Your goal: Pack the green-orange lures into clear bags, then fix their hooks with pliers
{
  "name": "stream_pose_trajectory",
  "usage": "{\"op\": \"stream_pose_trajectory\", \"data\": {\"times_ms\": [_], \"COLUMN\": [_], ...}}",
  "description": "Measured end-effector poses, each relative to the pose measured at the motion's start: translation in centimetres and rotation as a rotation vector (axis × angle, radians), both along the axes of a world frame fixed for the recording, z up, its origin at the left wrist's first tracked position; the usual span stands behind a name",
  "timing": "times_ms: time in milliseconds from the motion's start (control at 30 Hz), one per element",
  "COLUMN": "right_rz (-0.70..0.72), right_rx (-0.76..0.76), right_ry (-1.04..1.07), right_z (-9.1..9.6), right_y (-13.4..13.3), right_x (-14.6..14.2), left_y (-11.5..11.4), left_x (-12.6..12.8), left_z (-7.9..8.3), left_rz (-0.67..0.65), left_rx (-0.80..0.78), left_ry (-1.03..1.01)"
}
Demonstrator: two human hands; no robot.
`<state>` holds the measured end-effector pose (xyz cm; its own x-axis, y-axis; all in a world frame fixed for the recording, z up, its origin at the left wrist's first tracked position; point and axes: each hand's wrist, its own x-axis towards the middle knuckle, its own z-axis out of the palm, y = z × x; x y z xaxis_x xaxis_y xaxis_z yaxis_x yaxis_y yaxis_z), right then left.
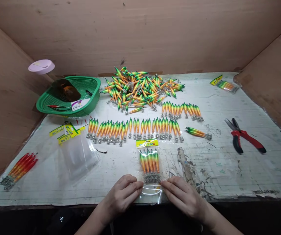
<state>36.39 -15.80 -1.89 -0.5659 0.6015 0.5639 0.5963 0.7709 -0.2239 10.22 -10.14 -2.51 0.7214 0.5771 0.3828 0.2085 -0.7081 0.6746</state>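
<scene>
A clear plastic bag of lures lies flat at the table's front edge, its yellow header card pointing away from me. Inside are several green-and-orange fishing lures side by side, hooks toward me. My left hand pinches the bag's left edge near the open-looking lower end. On the opposite edge my right hand pinches the plastic in the same way. Just beyond the bag runs a row of loose lures, standing close together with hooks toward me. Behind it a shorter row lies to the right.
A large lure pile sits at the back. To the left are a green basket with a lidded cup, empty header bags and red lures. Pliers and a filled pack lie right.
</scene>
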Motion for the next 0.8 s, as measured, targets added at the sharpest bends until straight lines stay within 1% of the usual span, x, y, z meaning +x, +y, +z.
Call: {"op": "stream_pose_trajectory", "data": {"times_ms": [67, 100, 133, 200, 267, 333, 500, 567, 700, 800], "right_rz": [-0.007, -0.006, -0.002, 0.012, 0.022, 0.023, -0.022, -0.045, -0.112, -0.21], "right_rx": [-0.012, -0.019, -0.027, -0.045, -0.073, -0.113, -0.233, -0.273, -0.341, -0.406], "right_ry": [0.015, 0.021, 0.025, 0.037, 0.06, 0.093, 0.152, 0.17, 0.213, 0.255], "right_z": [-0.2, -0.3, -0.2, -0.1, 0.0, -0.1, -0.7, -1.1, -1.5, -1.2], "right_y": [0.0, 0.0, 0.0, 0.0, -0.1, -0.1, -0.2, -0.2, -0.3, -0.4], "right_x": [0.0, 0.0, 0.0, 0.0, 0.1, 0.2, 0.3, 0.3, 0.2, -0.3], "left_y": [0.0, 0.1, 0.2, 0.3, 0.4, 0.3, -0.5, -0.7, -1.0, -1.6], "left_x": [0.5, 0.7, 0.9, 1.1, 1.2, 1.1, 1.3, 1.5, 1.9, 2.4], "left_z": [0.2, 0.3, 0.5, 0.7, 0.6, 0.3, -0.4, -0.4, -0.3, -0.3], "left_rz": [-0.021, -0.027, -0.031, -0.03, -0.021, 0.002, 0.101, 0.132, 0.166, 0.278], "left_rx": [0.238, 0.314, 0.359, 0.38, 0.367, 0.323, 0.096, 0.034, -0.024, -0.079], "left_ry": [-0.029, -0.036, -0.031, -0.012, -0.009, -0.009, 0.0, -0.003, -0.048, -0.066]}}
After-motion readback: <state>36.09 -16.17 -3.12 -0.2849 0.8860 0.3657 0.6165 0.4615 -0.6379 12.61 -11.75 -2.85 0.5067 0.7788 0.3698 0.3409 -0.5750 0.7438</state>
